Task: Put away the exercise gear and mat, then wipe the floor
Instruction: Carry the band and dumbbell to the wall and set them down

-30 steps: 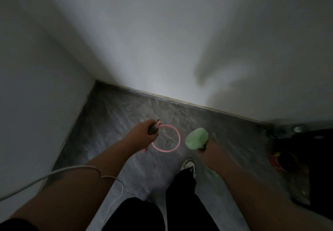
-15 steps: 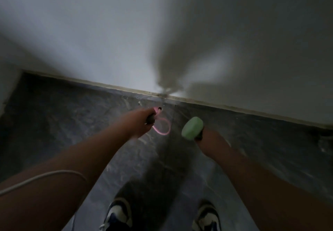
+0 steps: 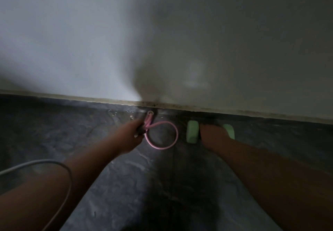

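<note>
Left hand (image 3: 132, 137) grip closed on the floppy pink rope's (image 3: 162, 135) handles, loop dangling beyond; right hand (image 3: 213, 135) grip wrapping the heavy green dumbbell's (image 3: 192, 131) middle bar

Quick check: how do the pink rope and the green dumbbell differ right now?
The rope is thin, pink and looped; the dumbbell is chunky, green and rigid. The left hand holds the rope by its dark handle; the right hand grips the dumbbell's middle. Both sit low near the wall.
</note>
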A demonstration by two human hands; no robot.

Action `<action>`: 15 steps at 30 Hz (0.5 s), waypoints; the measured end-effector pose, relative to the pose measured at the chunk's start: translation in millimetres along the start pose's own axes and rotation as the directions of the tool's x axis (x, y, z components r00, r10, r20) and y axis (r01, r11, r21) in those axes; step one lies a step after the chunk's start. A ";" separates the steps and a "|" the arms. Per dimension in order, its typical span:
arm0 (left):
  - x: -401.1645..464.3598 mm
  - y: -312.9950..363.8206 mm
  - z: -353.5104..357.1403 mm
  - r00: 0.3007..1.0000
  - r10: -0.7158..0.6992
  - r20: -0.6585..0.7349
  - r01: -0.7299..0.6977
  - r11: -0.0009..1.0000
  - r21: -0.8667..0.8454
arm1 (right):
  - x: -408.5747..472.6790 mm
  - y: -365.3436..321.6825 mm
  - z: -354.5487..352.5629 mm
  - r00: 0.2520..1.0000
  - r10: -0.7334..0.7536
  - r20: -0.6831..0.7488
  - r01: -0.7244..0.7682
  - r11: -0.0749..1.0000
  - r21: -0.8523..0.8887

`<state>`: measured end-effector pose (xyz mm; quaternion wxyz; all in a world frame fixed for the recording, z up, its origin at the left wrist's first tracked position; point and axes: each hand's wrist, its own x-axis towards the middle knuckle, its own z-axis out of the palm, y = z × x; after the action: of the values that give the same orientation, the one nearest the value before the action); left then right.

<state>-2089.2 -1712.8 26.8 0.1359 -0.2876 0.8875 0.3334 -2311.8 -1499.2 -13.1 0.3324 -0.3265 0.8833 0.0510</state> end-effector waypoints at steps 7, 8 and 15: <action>6.7 3.0 -1.5 1.000 0.010 0.025 -0.007 0.994 -0.106 | 11.9 -9.0 2.5 0.999 -0.033 -0.014 0.033 0.999 -0.026; 9.8 3.9 -3.3 1.000 0.002 0.018 0.000 0.992 -0.127 | 17.2 -7.9 4.6 0.999 -0.021 -0.024 0.020 0.998 -0.054; 2.2 4.9 7.2 0.998 -0.045 0.043 0.055 0.958 -0.280 | 14.6 -9.8 -0.3 0.996 -0.025 -0.091 0.007 0.981 -0.195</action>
<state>-2093.6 -1705.9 23.1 0.1181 -0.3203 0.8209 0.4577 -2314.3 -1514.9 -20.7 0.2577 -0.3666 0.8860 0.1191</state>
